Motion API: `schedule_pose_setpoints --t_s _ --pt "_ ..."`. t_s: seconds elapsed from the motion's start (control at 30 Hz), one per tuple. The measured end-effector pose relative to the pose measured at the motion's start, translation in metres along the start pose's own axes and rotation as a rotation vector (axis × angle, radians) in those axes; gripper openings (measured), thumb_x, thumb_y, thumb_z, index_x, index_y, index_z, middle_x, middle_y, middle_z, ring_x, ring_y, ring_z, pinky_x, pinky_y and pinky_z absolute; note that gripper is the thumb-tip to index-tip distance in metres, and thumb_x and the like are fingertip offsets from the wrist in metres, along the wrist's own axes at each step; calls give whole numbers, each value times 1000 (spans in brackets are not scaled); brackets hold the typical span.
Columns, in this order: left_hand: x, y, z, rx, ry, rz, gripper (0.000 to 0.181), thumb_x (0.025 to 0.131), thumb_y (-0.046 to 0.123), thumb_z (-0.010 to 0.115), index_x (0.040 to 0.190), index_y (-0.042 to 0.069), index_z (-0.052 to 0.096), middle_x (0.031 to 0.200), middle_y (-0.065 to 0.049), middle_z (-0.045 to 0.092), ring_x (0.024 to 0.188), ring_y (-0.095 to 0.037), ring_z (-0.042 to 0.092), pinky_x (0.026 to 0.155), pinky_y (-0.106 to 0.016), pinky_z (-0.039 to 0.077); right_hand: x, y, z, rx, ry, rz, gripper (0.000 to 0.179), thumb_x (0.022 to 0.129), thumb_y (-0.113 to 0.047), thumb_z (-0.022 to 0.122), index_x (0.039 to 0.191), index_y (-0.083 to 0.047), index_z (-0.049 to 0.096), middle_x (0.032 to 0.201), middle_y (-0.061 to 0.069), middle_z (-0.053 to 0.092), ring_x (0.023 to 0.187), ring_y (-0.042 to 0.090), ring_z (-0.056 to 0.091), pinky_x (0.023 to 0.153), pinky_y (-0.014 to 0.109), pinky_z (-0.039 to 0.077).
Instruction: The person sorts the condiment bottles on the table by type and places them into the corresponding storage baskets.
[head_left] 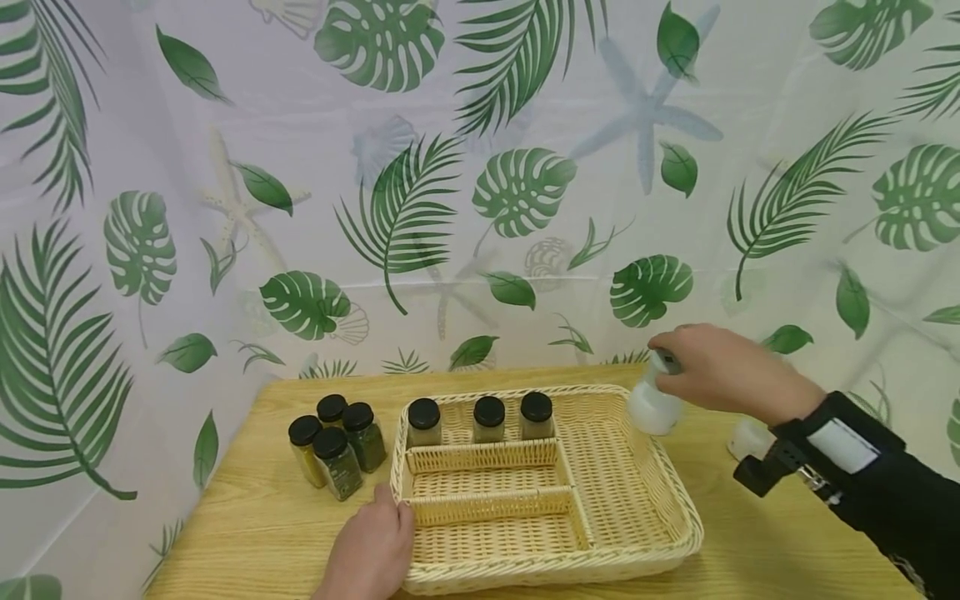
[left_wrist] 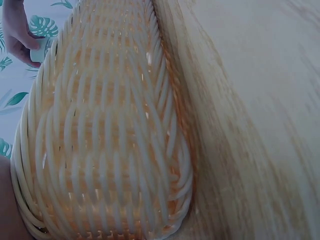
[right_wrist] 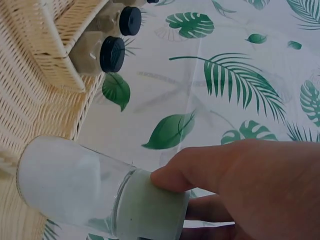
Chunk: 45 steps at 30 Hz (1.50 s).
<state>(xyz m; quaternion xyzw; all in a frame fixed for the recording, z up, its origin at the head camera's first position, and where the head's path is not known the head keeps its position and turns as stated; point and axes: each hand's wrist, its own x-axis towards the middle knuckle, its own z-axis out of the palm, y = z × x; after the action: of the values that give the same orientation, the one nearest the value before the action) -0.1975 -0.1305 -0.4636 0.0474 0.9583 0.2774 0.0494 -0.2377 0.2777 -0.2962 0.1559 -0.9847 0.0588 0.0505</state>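
My right hand [head_left: 705, 367] pinches a clear glass jar by its pale green lid [right_wrist: 152, 207]. White contents fill much of the jar [right_wrist: 70, 182], which hangs over the back right corner of the wicker basket [head_left: 551, 560]. On the basket's left rim rests my left hand [head_left: 372, 537], thumb side against the weave; its fingers are mostly hidden. Three black-lidded spice jars [head_left: 489, 421] stand in the basket's rear left compartment. The two narrow compartments in front of them and the wide right compartment [head_left: 611, 475] show bare weave.
Several black-lidded spice jars [head_left: 337, 467] with green and yellow contents cluster on the wooden table [head_left: 247, 508] left of the basket. A white rounded object [head_left: 746, 437] lies right of the basket, partly behind my right wrist. A leaf-print cloth [head_left: 525, 250] hangs behind the table.
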Motion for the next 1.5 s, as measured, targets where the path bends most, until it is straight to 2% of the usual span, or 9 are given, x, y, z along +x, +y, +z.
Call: schedule_pose_setpoints --t_s 0.23,0.4,0.57,0.7,0.93,1.23,1.5 --pt "0 -2 -1 -3 7 1 46 105 25 38 126 -15 49 86 -23 68 77 -39 70 65 -52 53 14 -20 8 28 -20 -45 41 87 -18 72 122 4 67 101 10 71 76 16 55 65 34 47" --pt "-1 0 -1 10 30 8 39 105 24 39 118 -11 52 84 -21 68 77 -38 71 65 -51 53 20 -28 16 45 -49 -76 34 89 -18 73 117 2 69 100 10 71 79 16 59 68 35 51" --pt "-1 1 -2 9 38 6 36 104 23 40 116 -9 53 84 -20 68 78 -37 71 66 -51 53 26 -32 26 55 -86 -65 34 90 -18 73 117 1 69 102 11 70 84 18 63 71 37 55" --pt "-1 -1 -1 12 37 6 36 105 24 40 114 -8 53 83 -20 68 77 -37 71 65 -51 53 31 -34 35 60 -94 -74 34 89 -17 73 117 3 69 102 11 70 85 19 63 72 37 55" --pt "0 0 -1 0 41 10 36 104 23 41 115 -8 53 85 -21 68 77 -37 71 65 -50 54 37 -34 50 78 -130 -85 18 88 -15 72 102 -3 68 84 2 59 72 17 50 62 31 42" --pt "1 0 -1 -5 33 -1 39 104 24 40 121 -10 52 87 -21 69 80 -37 71 67 -51 54 42 -31 66 74 -128 -86 12 87 -12 73 95 -6 67 79 1 56 70 16 48 61 31 40" --pt "1 -1 -1 -12 28 -10 42 105 25 39 121 -11 52 84 -20 69 76 -36 71 64 -50 53 44 -30 73 66 -141 -83 15 87 -12 74 99 -4 69 80 1 58 68 15 49 59 30 41"
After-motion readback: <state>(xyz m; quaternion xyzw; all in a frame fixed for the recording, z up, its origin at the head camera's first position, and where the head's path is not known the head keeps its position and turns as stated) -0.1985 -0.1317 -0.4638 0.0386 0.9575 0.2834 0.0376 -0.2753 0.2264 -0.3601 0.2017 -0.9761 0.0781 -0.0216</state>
